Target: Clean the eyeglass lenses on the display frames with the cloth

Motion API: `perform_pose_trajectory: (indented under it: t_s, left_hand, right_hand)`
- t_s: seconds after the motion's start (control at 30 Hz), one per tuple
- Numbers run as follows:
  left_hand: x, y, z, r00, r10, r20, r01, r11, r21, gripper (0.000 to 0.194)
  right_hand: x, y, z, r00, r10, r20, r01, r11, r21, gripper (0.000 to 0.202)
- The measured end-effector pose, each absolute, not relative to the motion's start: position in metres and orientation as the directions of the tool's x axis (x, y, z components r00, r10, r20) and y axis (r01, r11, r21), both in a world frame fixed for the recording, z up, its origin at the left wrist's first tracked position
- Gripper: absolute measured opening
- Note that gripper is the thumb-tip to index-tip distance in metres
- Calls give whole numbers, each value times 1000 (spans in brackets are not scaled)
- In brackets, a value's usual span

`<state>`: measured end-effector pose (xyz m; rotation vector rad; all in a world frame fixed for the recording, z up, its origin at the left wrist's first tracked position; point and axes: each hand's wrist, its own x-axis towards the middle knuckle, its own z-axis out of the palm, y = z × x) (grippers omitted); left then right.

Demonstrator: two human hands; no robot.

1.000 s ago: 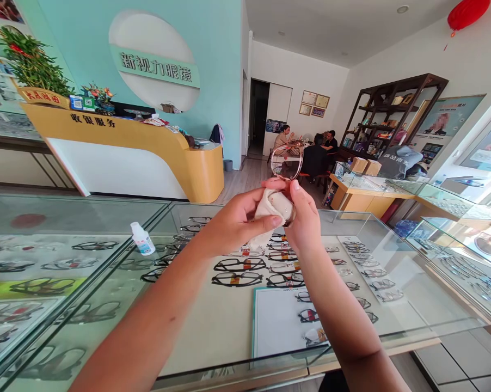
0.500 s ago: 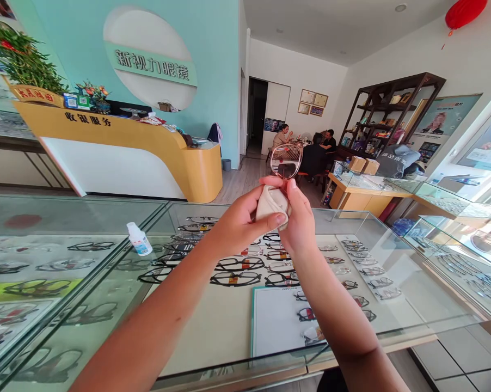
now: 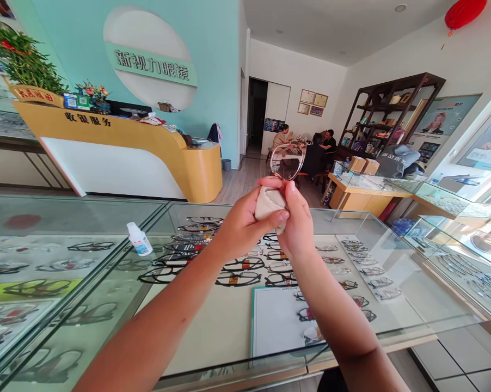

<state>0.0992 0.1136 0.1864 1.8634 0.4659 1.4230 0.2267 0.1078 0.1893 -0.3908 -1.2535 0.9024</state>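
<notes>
Both of my hands meet above the glass showcase. A pair of thin-rimmed glasses point(image 3: 287, 178) stands upright over my fingertips, one lens partly hidden by the cloth and fingers. My left hand point(image 3: 249, 218) is closed around a cream cloth point(image 3: 268, 206), its thumb pressed across the front. My right hand point(image 3: 298, 220) pinches the glasses near their lower edge, against the cloth's right side. A small white bottle point(image 3: 139, 239) with a blue label stands on the glass to the left.
Beneath my arms, a glass showcase point(image 3: 213, 356) holds rows of eyeglass frames. A yellow-and-white counter point(image 3: 202, 171) stands behind at left. Several people point(image 3: 329, 142) sit at the back. Boxes point(image 3: 357, 164) rest on a showcase at right.
The cloth and my left hand have shifted slightly left and the left thumb has moved a little on the cloth. The glasses have turned slightly. The bottle has not moved.
</notes>
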Motion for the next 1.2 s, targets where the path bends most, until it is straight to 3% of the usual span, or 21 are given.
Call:
perform_pose_trajectory:
  t_s: [0.37, 0.5, 0.63, 0.77, 0.9, 1.2]
  left_hand:
    - [110, 102, 187, 72, 630, 774, -73, -770, 634, 41]
    - [109, 99, 189, 28, 651, 758, -32, -758, 652, 47]
    - [99, 107, 193, 195, 725, 661, -12, -672, 741, 61]
    - [82, 117, 198, 396, 744, 538, -20, -579, 815, 54]
    - [71, 123, 201, 502, 711, 492, -38, -550, 834, 48]
    - [92, 123, 194, 403, 764, 503, -91, -514, 853, 56]
  right_hand:
    - [223, 96, 191, -20, 689, 725, -353, 673, -649, 42]
    - [225, 98, 190, -55, 672, 739, -404, 662, -632, 37]
    - [230, 108, 189, -20, 756, 654, -438, 582, -685, 35]
    - [235, 117, 189, -38, 851, 523, -507, 435, -744, 33]
    - [233, 119, 189, -58, 873, 484, -538, 382, -751, 32]
    - [226, 122, 185, 26, 837, 546, -529, 475, -703, 31]
